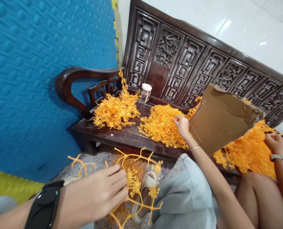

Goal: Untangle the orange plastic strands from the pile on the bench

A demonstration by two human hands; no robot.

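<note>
My left hand [100, 190], with a black band on its wrist, is closed around branching orange plastic sprues [143, 203]. Their thin runners stick out on both sides of the fingers, and small round, legged orange pieces [135, 184] hang from them. Over on the bench, my right hand [182, 125] is at a heap of small orange plastic pieces [161, 124]. Its thumb and fingers are bent together in a pinch; whatever lies between them is too small to make out. A thin bracelet circles that wrist.
On the dark carved wooden bench [122, 135] lie another orange heap [116, 111], a lidded clear jug [145, 93] and a cardboard piece [227, 117]. At right, another person's hand [276, 143] touches a larger orange pile [248, 152]. Orange scraps [134, 167] litter the floor by my feet.
</note>
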